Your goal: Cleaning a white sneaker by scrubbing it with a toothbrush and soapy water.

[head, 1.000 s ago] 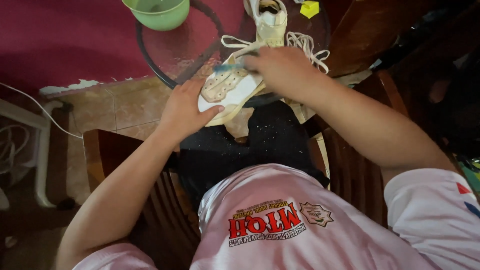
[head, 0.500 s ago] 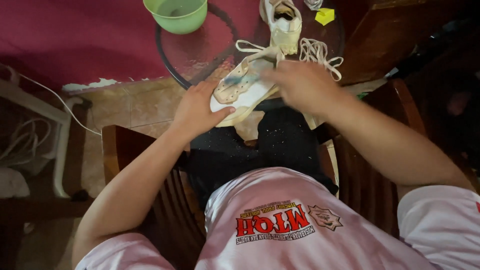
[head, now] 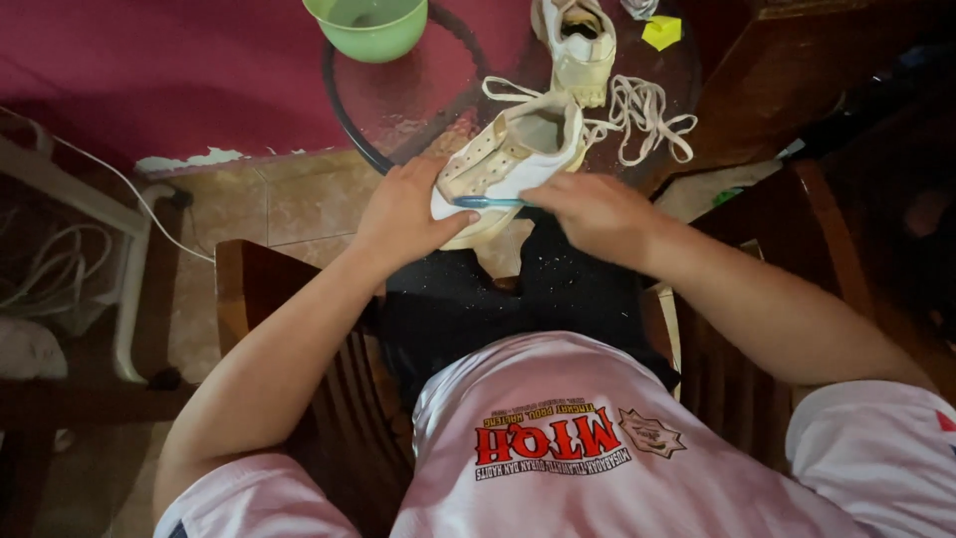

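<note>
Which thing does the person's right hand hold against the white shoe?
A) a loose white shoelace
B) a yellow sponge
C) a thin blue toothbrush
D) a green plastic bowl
C: the right hand grips a thin blue toothbrush laid on the side of the white shoe, which the left hand steadies.

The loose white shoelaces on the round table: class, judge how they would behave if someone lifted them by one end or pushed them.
The shoelaces lie in slack loops, so they would probably hang limp and trail. They look thin, so likely very light. Pushed, they would likely bunch up rather than slide as one piece, perhaps snagging the second shoe beside them.
</note>
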